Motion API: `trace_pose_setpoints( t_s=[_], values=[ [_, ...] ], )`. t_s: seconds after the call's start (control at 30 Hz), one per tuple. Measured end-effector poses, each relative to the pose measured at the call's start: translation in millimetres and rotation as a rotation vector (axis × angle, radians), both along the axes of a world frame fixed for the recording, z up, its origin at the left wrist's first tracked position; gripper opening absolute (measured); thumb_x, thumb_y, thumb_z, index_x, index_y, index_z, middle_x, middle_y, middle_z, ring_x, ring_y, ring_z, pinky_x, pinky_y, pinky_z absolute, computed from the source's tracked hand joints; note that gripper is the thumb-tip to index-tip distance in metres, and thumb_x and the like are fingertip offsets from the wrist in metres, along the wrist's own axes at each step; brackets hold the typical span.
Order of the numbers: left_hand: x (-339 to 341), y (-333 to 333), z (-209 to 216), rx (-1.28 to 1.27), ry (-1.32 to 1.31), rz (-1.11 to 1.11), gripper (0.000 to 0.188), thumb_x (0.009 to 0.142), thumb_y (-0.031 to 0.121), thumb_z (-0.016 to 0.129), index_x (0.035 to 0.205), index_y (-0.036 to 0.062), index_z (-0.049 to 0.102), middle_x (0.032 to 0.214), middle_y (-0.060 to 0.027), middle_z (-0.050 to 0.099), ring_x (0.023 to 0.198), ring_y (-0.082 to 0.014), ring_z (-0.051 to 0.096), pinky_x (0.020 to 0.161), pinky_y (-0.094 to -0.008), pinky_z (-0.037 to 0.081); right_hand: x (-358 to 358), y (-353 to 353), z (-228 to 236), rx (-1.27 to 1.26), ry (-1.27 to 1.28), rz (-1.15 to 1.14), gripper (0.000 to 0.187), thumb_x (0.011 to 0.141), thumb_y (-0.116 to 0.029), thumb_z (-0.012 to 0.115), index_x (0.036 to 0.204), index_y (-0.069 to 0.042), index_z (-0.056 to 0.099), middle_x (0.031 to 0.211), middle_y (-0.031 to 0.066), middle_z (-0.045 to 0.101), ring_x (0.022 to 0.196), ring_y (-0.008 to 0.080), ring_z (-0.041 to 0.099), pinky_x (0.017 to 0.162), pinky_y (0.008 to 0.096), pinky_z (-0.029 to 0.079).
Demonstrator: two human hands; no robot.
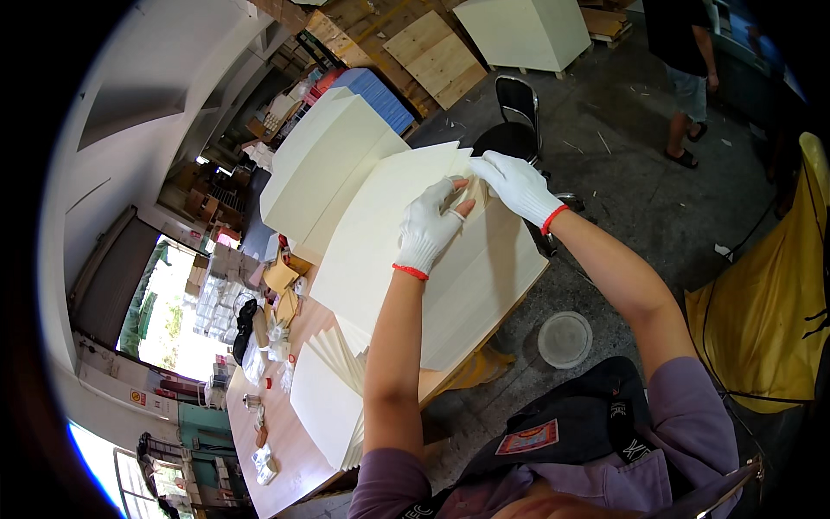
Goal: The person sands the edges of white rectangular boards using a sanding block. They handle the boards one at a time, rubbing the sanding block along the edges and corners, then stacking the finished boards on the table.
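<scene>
Two gloved hands work at the far corner of the pale sheets (372,233), which lie on a broad pale stack (484,303) upon the desk (298,467). Left hand (432,227): finger and thumb tips bare, standing apart near the sheet edges; whether that grip pinches any sheet cannot be told. Right hand (512,183): fingers close together, reaching over the corner; its underside is hidden, so its hold cannot be confirmed either.

Risks, as judged. First, uneven edges: several layers show at the corner, so a grip there could catch one sheet too many or too few. Second, creasing: a wide sheet lifted by a corner alone would probably bend under its own weight. Third, slipping: the covered fingers of the knit gloves may feel single edges poorly. Fourth, spillage: the stack reaches the desk's near side, and an uneven pull could send sheets to the floor (605,138). Fifth, disturbance: the fanned sheets (324,394) lie beside the left forearm (396,372), and a careless elbow could scatter them. The black chair (510,134), near the far corner, could obstruct a sheet swung outward.
</scene>
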State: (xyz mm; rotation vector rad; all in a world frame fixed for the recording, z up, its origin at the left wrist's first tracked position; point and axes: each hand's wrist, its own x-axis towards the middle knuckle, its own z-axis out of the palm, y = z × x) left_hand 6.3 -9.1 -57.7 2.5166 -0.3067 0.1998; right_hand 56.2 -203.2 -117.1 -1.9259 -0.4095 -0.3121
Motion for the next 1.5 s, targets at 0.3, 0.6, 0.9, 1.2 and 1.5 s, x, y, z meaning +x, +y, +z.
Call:
trace_pose_setpoints(
  t_s=[0.3,0.6,0.9,1.2,1.5],
  values=[
    [1,2,-1,0.021,-0.084,-0.013,0.033,0.098,0.027,0.072,0.131,0.0223,0.073,0.111,-0.0158,0.075,0.099,-0.0335,0.073,0.089,-0.0419,0.056,-2,5,-5,-0.003,-0.063,-0.063,0.055,0.109,-0.057,0.041,0.112,-0.008,0.067,0.101,0.0232,0.072,0.100,0.0447,0.068,0.083,0.0522,0.050],
    [-1,-3,1,0.128,-0.032,0.005,0.034,0.095,0.026,0.077,0.128,0.0227,0.075,0.100,-0.0127,0.073,0.093,-0.0299,0.073,0.085,-0.0413,0.055,6,4,-14,0.005,-0.047,-0.061,0.054,0.108,-0.057,0.042,0.110,-0.008,0.066,0.103,0.0237,0.071,0.101,0.0455,0.067,0.084,0.0524,0.050],
    [0,1,-5,0.078,-0.128,-0.012,0.027,0.104,0.028,0.062,0.127,0.0245,0.075,0.104,-0.0142,0.074,0.095,-0.0330,0.073,0.086,-0.0427,0.055,-3,2,-4,-0.041,0.003,-0.070,0.052,0.109,-0.057,0.044,0.110,-0.008,0.064,0.100,0.0229,0.071,0.099,0.0449,0.068,0.082,0.0523,0.051],
    [-2,-4,3,0.172,-0.067,0.007,0.035,0.093,0.032,0.078,0.128,0.0255,0.076,0.096,-0.0126,0.071,0.089,-0.0293,0.072,0.085,-0.0414,0.056,3,3,-10,-0.008,-0.029,-0.065,0.051,0.108,-0.056,0.045,0.111,-0.008,0.063,0.099,0.0229,0.071,0.099,0.0451,0.068,0.082,0.0524,0.051],
    [-3,-7,0,0.087,-0.145,-0.014,0.031,0.100,0.023,0.065,0.130,0.0241,0.073,0.100,-0.0161,0.073,0.094,-0.0346,0.072,0.086,-0.0424,0.056,0,1,-9,0.032,0.024,-0.048,0.053,0.109,-0.057,0.045,0.107,-0.006,0.060,0.094,0.0228,0.069,0.095,0.0446,0.067,0.080,0.0506,0.049]
  ],
)
